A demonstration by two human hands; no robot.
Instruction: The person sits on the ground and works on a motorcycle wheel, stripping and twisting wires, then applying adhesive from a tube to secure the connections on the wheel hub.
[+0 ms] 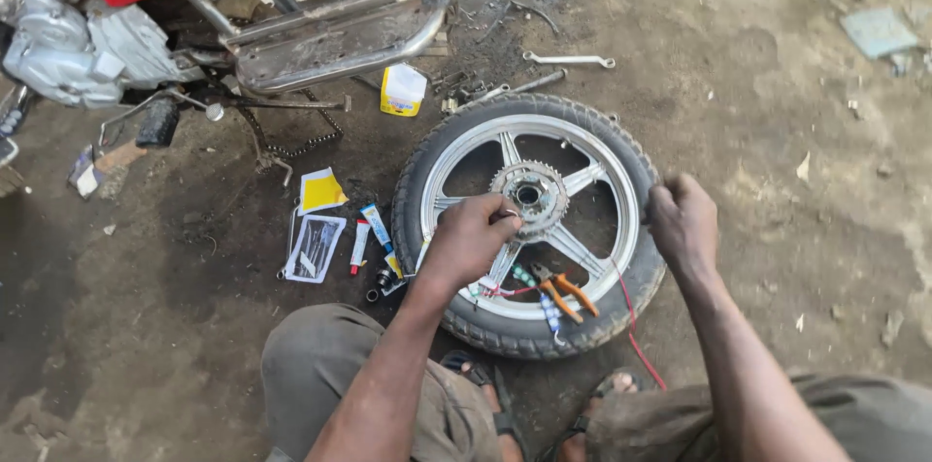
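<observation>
1. One motorcycle lies at 11 o'clock; the frame's top and left edges cut it off, so only the red tank, the grey engine and the chromed rear rack show.
2. One wheel lies flat on the dirt ground at centre, with tyre fitted, five spokes and one sprocket at the hub. Open ground extends from 1 to 4 o'clock of it.
3. The left hand rests on the spokes at 7 o'clock of the sprocket, fingers curled around a small item too hidden to identify.
4. The right hand grips the tyre edge at 3 o'clock, closed as a fist; what it pinches cannot be determined.
5. One pair of orange-handled pliers lies inside the rim at 5 o'clock, beside one red wire.
6. Two spanners lie at 12 o'clock.
7. One yellow-and-white box stands at 11 o'clock.
8. Several small packets and tubes lie at 9 o'clock; the exact count is unclear.
</observation>
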